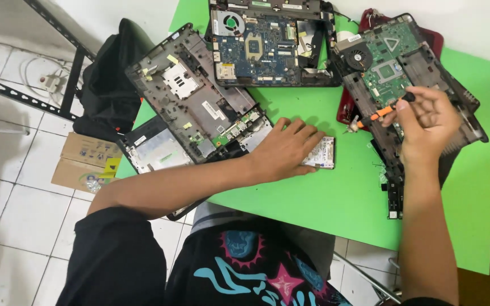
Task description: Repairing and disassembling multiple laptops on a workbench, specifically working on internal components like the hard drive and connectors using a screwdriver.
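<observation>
The left hand (283, 150) lay flat, palm down and fingers spread, on a small silver hard drive (324, 154) that rested on the green surface (341, 192) near the middle of the view. The hand pressed on the drive rather than gripping it — only the drive's right edge showed past the fingertips.

At about three o'clock from that hand, the right hand (426, 122) was closed around a small screwdriver (382, 112) with an orange and black handle. The tool's tip pointed toward nine o'clock and sat just off the left edge of an opened laptop base (421, 79), over the gap between that base and the green surface. The green circuit board (389, 62) and a round black fan (358, 56) lay exposed in this base, which stood tilted at the two o'clock part of the surface, on top of a dark red lid (344, 110).

At twelve o'clock sat a second opened laptop (267, 45) with a blue board and its own fan. At ten o'clock a third, grey laptop shell (194, 96) lay slanted, its lower corner overhanging the surface edge and almost touching the left wrist.

Off the surface at nine o'clock, a black bag (109, 73) leaned by a metal frame, and a flattened cardboard box (86, 161) lay on the white tiled floor (18, 209).
</observation>
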